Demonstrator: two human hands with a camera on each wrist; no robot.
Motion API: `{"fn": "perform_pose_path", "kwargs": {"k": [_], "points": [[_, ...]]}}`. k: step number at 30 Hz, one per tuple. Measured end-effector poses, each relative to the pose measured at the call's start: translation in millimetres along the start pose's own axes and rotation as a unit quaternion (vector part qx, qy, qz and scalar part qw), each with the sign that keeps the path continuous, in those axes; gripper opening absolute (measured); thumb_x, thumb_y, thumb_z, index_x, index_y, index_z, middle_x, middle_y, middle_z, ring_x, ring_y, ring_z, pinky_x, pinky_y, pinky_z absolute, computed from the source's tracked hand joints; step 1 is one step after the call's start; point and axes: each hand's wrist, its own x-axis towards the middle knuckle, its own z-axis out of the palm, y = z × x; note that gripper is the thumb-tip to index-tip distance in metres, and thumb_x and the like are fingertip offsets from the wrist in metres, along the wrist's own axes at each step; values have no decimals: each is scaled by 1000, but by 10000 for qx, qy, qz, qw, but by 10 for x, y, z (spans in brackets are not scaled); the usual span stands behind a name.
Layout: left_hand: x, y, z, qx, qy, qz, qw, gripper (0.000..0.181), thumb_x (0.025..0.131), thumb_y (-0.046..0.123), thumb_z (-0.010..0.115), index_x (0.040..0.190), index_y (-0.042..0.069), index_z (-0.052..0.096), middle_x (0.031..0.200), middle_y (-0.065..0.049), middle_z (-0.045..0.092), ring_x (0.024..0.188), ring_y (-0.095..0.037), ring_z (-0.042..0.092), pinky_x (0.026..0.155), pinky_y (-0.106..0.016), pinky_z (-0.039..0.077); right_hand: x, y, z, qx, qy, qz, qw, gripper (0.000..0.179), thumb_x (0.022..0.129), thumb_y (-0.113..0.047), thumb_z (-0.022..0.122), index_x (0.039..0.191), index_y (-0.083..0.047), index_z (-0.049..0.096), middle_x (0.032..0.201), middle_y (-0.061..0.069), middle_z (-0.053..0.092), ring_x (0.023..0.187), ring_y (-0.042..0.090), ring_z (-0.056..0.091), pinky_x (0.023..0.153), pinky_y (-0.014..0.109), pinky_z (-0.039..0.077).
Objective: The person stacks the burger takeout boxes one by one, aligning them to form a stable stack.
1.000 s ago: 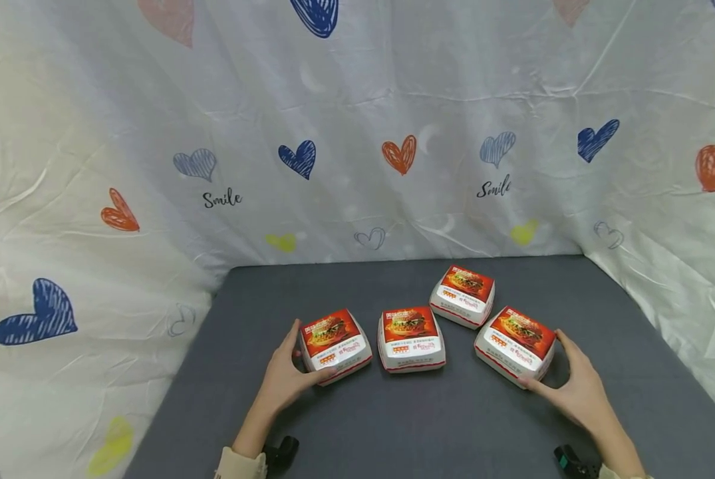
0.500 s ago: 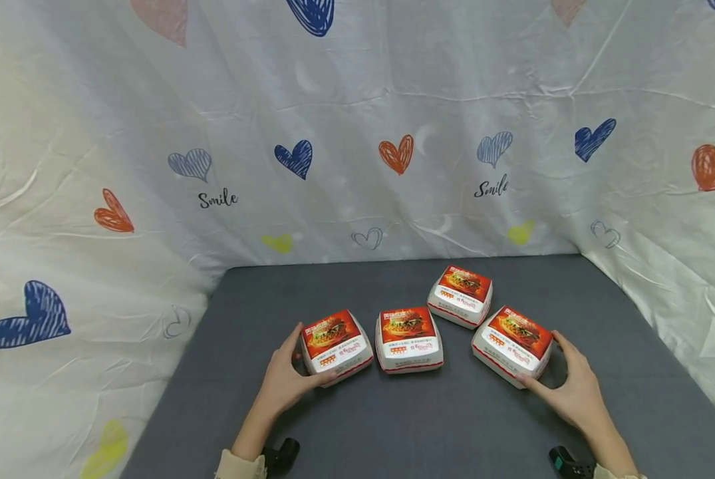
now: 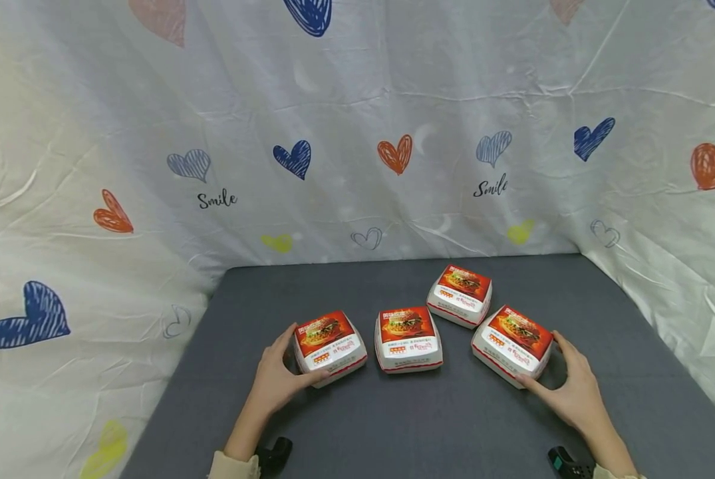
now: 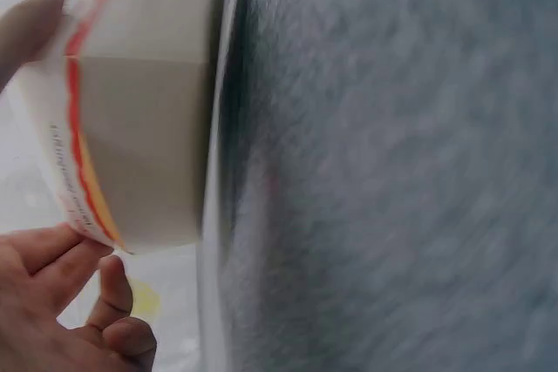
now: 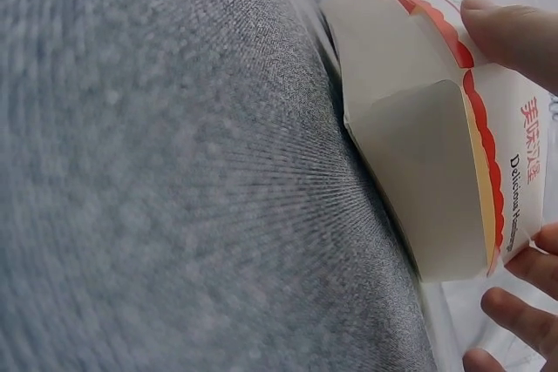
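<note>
Left of centre in the head view, my left hand (image 3: 281, 376) holds a hamburger box (image 3: 331, 349) between thumb and fingers. The left wrist view shows that box's pale lower side (image 4: 144, 145), thumb at one end and fingertips at the other. On the right, my right hand (image 3: 572, 392) grips another hamburger box (image 3: 513, 346) by its near and far sides. Its base sits at the grey surface in the right wrist view. A third hamburger box (image 3: 409, 339) stands between the two, apart from both hands. Behind the right-hand box is one more hamburger box (image 3: 460, 296), very close to it.
Dark grey cloth covers the table (image 3: 417, 426). A white curtain (image 3: 345, 199) printed with hearts hangs behind and along both sides. Black wrist devices sit at both wrists, the left one (image 3: 275, 456) below the left hand.
My left hand has shifted slightly left with its box, widening the gap to the middle box. My right hand and the other boxes stay in place; the head view has drifted a little.
</note>
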Motion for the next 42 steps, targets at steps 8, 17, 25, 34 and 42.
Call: {"fn": "perform_pose_path", "kwargs": {"k": [8, 17, 25, 34, 42], "points": [[-40, 206, -207, -150, 475, 332, 9982, 118, 73, 45, 98, 168, 17, 33, 125, -14, 55, 107, -26, 43, 81, -43, 39, -9, -3, -7, -41, -71, 68, 9999, 117, 74, -40, 96, 161, 5, 33, 150, 37, 46, 134, 53, 44, 102, 76, 36], [-153, 568, -358, -298, 810, 1209, 9889, 116, 70, 37, 101, 166, 21, 37, 136, -9, 57, 107, -19, 41, 82, -45, 41, -16, 0, -13, -32, -75, 107, 9999, 118, 75, -42, 96, 162, 4, 32, 151, 37, 45, 135, 52, 43, 102, 76, 35], [-316, 795, -293, -445, 821, 1810, 9790, 119, 65, 31, 104, 165, 21, 41, 146, -9, 57, 111, -24, 46, 84, -48, 47, -15, 0, -8, -84, -102, 162, 9998, 117, 75, -42, 95, 162, 5, 32, 151, 37, 45, 135, 53, 43, 102, 77, 35], [-497, 985, -96, -466, 444, 2200, 9734, 121, 61, 39, 105, 164, 27, 42, 160, -1, 51, 118, -17, 45, 90, -40, 53, -9, -12, 0, -73, -50, 160, 9998, 118, 74, -42, 96, 162, 6, 32, 151, 37, 45, 134, 53, 44, 103, 77, 35], [-617, 1045, 157, -666, 11, 2218, 9728, 121, 60, 47, 104, 163, 39, 41, 155, 6, 55, 117, -14, 46, 94, -42, 53, -8, -19, 11, -81, 11, 151, 9999, 116, 75, -41, 96, 160, 6, 34, 147, 35, 48, 131, 51, 48, 102, 76, 37]]}}
